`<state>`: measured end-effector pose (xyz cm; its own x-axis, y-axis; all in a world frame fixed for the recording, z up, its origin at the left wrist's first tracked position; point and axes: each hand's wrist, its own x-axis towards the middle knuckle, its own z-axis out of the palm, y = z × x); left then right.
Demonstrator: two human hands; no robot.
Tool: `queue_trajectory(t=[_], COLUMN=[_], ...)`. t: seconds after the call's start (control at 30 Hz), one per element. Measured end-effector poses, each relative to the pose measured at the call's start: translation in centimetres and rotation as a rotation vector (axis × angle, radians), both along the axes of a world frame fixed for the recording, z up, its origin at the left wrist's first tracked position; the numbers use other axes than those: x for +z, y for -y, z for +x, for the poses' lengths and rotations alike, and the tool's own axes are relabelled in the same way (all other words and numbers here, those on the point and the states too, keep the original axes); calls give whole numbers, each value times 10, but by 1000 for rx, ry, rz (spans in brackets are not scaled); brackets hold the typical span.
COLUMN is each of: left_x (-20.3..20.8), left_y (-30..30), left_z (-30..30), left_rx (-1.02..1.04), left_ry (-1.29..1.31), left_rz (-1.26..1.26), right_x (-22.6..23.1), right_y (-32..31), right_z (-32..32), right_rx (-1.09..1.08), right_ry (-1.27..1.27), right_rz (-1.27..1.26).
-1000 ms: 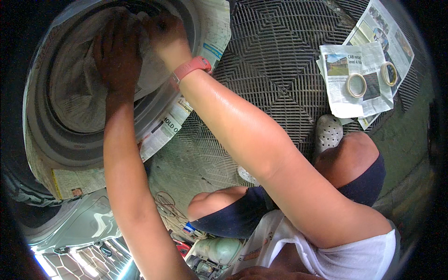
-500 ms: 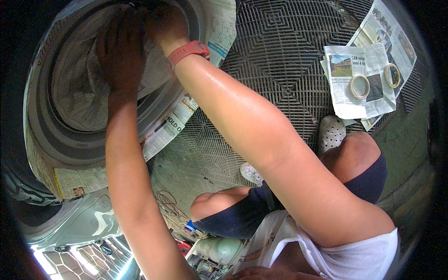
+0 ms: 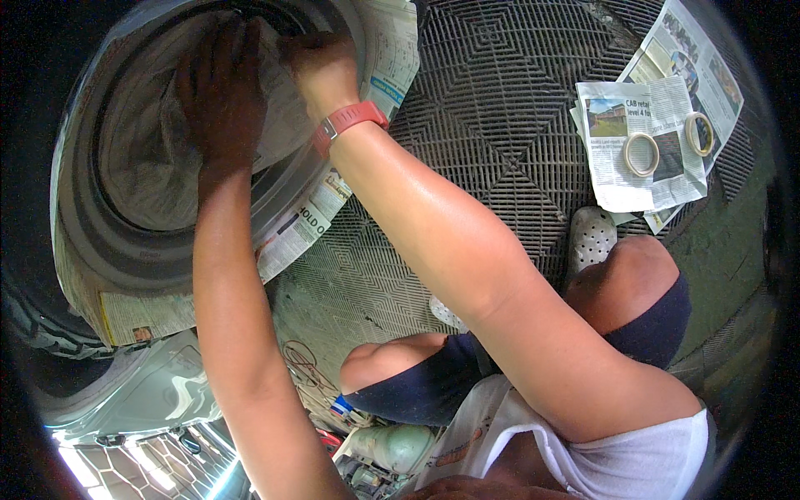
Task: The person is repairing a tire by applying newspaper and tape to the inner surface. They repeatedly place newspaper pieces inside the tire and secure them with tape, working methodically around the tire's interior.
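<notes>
Grey sheet (image 3: 148, 146) at ten o'clock might tear if left hand (image 3: 223, 104), fingers parted, overpresses; right hand's (image 3: 325, 73) grip unclear.

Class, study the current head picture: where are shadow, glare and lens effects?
Head view: the left hand is in deep shadow within the wheel rim; head view: the right forearm carries a bright sheen; head view: strip lights at lower left glare white; head view: fisheye corners fall to black.
</notes>
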<state>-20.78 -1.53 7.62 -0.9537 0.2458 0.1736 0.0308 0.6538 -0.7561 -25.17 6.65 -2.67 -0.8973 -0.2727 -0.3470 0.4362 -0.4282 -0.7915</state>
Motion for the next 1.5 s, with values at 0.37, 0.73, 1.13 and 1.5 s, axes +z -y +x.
queue_trajectory(t=[0.37, 0.73, 1.13, 1.5], left_x=[4, 1, 5, 1], left_y=[-14, -2, 12, -6], left_z=[-8, 2, 29, 0], left_rx=[-44, -2, 125, 171], left_ry=[5, 84, 69, 116], left_rz=[75, 99, 114, 15], right_x=[-45, -23, -4, -9], right_y=[62, 82, 33, -7], right_z=[-23, 0, 12, -5], right_rx=[-251, -242, 275, 105], right_ry=[-589, -370, 558, 41], right_rz=[695, 773, -544, -190])
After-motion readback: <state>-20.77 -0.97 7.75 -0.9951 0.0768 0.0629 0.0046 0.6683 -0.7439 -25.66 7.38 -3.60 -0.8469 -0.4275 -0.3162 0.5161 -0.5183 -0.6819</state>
